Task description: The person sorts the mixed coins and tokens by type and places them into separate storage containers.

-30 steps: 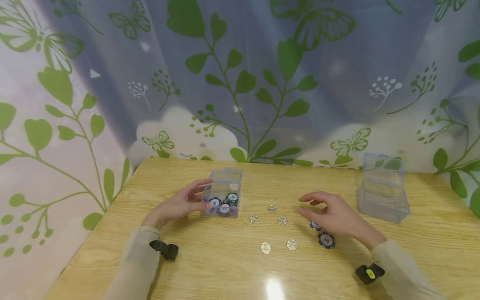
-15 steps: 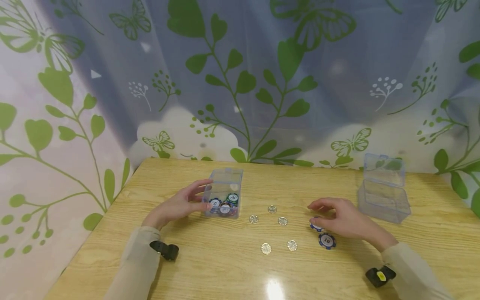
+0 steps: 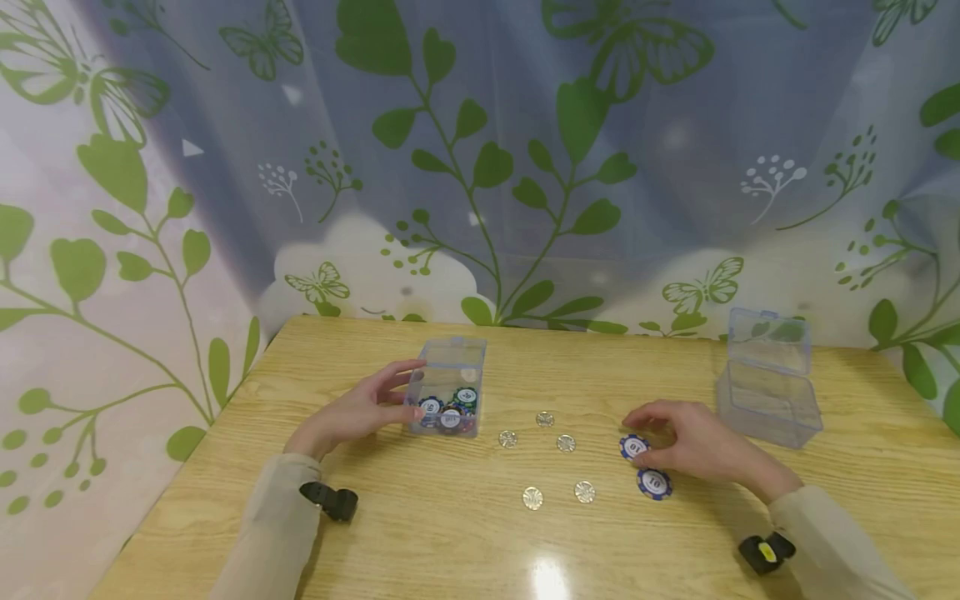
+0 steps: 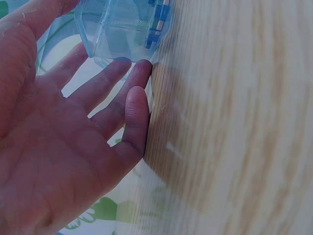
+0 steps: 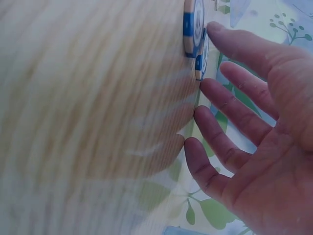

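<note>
In the head view my left hand (image 3: 363, 408) steadies an uncovered clear plastic box (image 3: 471, 377), thumb at its near left corner and fingers along its left side. Several poker chips (image 3: 465, 397), green, blue and dark, lie inside. On the right, my right hand (image 3: 697, 442) hovers low with loosely bent fingers. Its thumb tip overlaps the edge of a blue-and-white poker chip (image 3: 634, 446), and the index finger is beyond it. A second blue chip (image 3: 655, 483), marked 10, lies just nearer. The right wrist view shows the thumb (image 5: 239, 41) close to both chips, fingers spread.
Several shiny metal coins (image 3: 566, 443) lie scattered on the wooden table (image 3: 420, 517) between the hands. Another clear plastic box (image 3: 768, 404), lid raised and nothing inside, stands behind the right hand. A leaf-patterned curtain (image 3: 517, 167) hangs along the table's far edge.
My right hand has moved right and toward me, lowering around the farther blue chip and uncovering more of it. My left hand and its box have stayed in place.
</note>
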`<state>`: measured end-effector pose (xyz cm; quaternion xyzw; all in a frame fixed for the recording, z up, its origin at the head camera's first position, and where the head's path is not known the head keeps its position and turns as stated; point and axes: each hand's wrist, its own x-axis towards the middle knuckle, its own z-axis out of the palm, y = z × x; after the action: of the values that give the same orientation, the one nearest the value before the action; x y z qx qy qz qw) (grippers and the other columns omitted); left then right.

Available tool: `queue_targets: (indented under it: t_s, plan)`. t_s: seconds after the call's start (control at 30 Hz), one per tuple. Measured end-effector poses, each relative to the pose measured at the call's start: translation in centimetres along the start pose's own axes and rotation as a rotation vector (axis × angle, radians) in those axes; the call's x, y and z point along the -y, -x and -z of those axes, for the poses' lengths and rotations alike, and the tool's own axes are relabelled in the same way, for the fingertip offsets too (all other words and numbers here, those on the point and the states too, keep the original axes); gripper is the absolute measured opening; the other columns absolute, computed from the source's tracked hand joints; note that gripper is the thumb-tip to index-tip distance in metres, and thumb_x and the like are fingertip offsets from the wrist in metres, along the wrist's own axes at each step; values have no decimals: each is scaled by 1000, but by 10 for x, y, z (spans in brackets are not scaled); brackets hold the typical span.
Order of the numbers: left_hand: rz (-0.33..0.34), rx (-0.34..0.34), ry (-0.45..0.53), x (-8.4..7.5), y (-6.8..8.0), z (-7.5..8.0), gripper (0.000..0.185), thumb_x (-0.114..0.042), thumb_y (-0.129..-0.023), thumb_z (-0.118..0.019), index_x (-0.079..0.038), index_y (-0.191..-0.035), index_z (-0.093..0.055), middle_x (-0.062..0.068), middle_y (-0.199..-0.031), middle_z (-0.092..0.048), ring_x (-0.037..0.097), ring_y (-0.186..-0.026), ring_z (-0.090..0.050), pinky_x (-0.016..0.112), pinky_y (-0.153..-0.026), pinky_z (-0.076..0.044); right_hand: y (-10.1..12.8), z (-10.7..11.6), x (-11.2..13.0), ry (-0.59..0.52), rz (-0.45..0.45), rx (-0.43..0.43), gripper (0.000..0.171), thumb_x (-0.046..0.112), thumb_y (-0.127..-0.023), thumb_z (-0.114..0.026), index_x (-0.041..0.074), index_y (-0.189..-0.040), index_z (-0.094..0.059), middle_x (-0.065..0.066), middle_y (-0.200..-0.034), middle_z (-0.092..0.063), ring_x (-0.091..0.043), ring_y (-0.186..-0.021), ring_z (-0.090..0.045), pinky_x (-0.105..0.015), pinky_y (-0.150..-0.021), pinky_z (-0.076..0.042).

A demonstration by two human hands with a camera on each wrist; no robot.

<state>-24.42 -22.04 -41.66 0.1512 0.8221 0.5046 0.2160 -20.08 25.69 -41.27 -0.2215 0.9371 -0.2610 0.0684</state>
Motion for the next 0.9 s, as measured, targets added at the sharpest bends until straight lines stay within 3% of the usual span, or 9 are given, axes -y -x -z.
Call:
queue_targets:
  t_s: [0.3,0.63,0.9]
  plan:
    - [2,1,-3,0,0,0,81,-37,-95,-75,-35,-161,-28,8,-171,-21,44,-153,-30,64,-117,-34,-3,2,0,62,7,12,42,38,-83,-85,16,-117,-75,7,-109,-71,-11,-96,-62,-32,-83,-52]
    - [-2,5,-6,0,1,0,81,-36,-95,-74,-34,-161,-27,8,-171,-21,44,-153,-29,64,-117,-34,-9,2,-3,45,-4,38,37,38,-84,-83,17,-114,-77,7,-103,-67,-11,-96,-63,-34,-85,-53]
    - [7,1,0,1,-1,1,79,-35,-96,-74,-36,-161,-28,8,-170,-21,43,-153,-31,63,-116,-36,-13,0,-1,28,11,31,31,31,-80,-88,19,-101,-70,6,-96,-65,-9,-87,-56,-27,-76,-48]
